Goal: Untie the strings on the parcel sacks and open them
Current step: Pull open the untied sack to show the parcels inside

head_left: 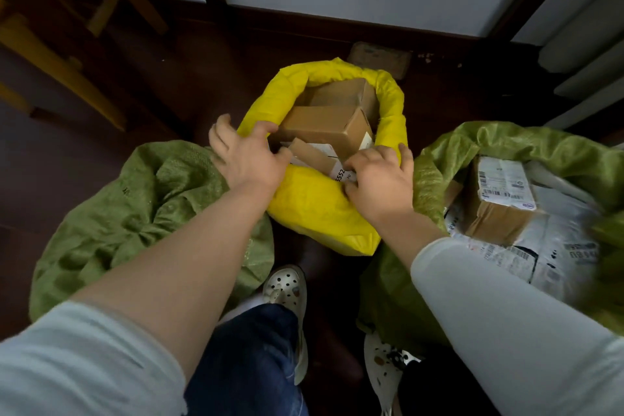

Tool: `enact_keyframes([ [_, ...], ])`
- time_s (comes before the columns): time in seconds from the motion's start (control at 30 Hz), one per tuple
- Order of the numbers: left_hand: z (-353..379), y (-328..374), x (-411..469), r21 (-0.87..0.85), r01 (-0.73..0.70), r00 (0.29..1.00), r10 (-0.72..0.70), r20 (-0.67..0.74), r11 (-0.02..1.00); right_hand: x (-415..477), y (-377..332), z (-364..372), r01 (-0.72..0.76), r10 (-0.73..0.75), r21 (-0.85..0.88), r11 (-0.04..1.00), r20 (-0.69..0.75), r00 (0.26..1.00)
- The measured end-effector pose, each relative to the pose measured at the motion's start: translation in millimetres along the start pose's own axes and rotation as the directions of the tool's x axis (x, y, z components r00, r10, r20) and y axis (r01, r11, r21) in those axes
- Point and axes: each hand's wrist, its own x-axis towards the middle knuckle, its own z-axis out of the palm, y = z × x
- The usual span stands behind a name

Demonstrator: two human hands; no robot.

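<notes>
A yellow woven sack (314, 206) stands open in the middle of the floor, its rim rolled down around brown cardboard parcels (324, 127). My left hand (248, 157) grips the rolled rim on the sack's left side. On the near right side my right hand (380, 181) holds the rim, fingers curled over it beside a white label. A green sack (135, 213) lies to the left with its top bunched together; no string shows. Another green sack (506, 142) on the right gapes open over labelled parcels (499, 199).
Wooden chair legs (67, 78) stand at the back left. A white wall with dark skirting (304, 13) runs behind the sacks, and a radiator (587, 57) is at the right. My feet in white clogs (287, 294) stand between the sacks on the dark floor.
</notes>
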Motion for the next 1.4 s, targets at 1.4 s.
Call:
enact_keyframes([
  [1.4, -21, -25, 5, 0.272, -0.448, 0.785, 0.229, 0.576, 0.852, -24, 45, -22, -0.058, 0.128, -0.163, 0.985, 0.466, 0.875],
])
